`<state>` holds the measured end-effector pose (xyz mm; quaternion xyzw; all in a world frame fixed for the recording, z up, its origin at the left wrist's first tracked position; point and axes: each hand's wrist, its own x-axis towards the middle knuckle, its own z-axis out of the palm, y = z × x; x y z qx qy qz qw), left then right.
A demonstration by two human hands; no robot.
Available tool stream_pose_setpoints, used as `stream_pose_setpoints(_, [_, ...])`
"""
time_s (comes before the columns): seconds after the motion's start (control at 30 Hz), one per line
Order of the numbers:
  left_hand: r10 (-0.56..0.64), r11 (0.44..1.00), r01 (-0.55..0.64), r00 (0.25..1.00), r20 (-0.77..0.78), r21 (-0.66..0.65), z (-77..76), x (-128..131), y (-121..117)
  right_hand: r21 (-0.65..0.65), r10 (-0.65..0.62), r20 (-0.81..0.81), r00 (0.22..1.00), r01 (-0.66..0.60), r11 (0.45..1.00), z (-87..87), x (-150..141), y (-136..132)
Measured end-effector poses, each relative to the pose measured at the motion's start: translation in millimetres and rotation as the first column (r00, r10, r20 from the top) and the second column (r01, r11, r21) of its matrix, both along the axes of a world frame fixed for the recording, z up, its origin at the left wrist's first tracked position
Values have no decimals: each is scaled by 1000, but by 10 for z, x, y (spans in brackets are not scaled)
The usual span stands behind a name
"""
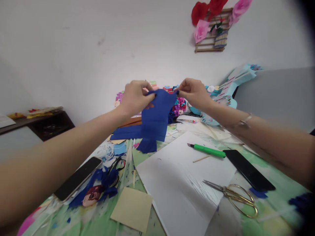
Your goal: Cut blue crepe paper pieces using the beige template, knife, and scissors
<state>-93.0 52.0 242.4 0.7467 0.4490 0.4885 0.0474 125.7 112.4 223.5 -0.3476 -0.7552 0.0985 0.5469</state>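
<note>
Both hands, left (135, 96) and right (195, 93), are pinching the upper corners of a blue sheet (157, 114) above the table (128, 177); it's looking light, soft, easily creased, best held there.

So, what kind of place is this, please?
Probably a paper-craft workspace: gold-handled scissors and a green cutter lie on white sheets, and paper flowers decorate the wall.

matt blue sheet (158, 114) at center, smooth matt white paper (172, 170) 5 o'clock, shiny gold metal scissor handles (240, 197) 4 o'clock, green plastic cutter (209, 150) 4 o'clock, wood rack (210, 50) 1 o'clock
</note>
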Motion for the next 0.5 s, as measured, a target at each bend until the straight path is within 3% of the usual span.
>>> stream_pose_setpoints(0.13, [-145, 988, 136, 978, -150, -70, -365, 197, -677, -188, 218, 19, 976, -211, 959, -430, 322, -756])
stream_pose_setpoints(0.27, [-415, 898, 365, 889, -196, -244, -882, 344, -1201, -389, 218, 149, 965, -145, 910, -951, 630, -1520])
stream_pose_setpoints(0.37, [-431, 878, 350, 875, -220, -326, -1373, 346, -1297, -462, 195, 297, 935, -39, 886, -1305, 826, -2016])
stream_pose_setpoints(0.5, [-392, 910, 317, 870, -300, -269, -2001, 244, -1108, -570, 202, 417, 886, 81, 817, -1687, 1049, -2509])
